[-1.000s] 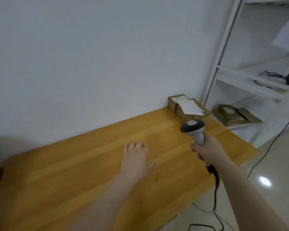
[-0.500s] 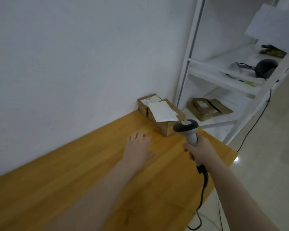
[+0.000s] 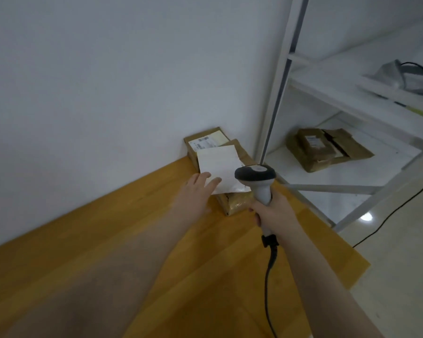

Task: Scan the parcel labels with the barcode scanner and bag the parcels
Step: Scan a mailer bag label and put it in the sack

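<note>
Reaching forward across the wooden table (image 3: 230,269), the left hand (image 3: 197,189) lies palm down with its fingers (image 3: 211,182) straight and slightly spread, their tips on the near-left corner of a white sheet (image 3: 217,164) — nothing is gripped, the hand is flat and relaxed. That sheet lies on top of the nearer parcel (image 3: 235,203), a brown cardboard box at the far right end of the table. A second parcel (image 3: 205,140) sits just behind it against the wall (image 3: 108,69), with a printed label (image 3: 202,143) facing up. The left forearm stretches in from the lower left of the view, low over the tabletop.

The right hand (image 3: 272,212) is clenched round the pale handle of the barcode scanner (image 3: 254,175), the wrist in line with the forearm. The scanner is held upright just to the right of the nearer parcel, its dark head over the box's right edge — near the left fingertips but apart from them. A black cable (image 3: 268,286) drops from the handle's base alongside the forearm.

To the right stands a white shelf unit (image 3: 277,98); on its lower board lie more brown parcels (image 3: 327,150), well apart from both hands.
</note>
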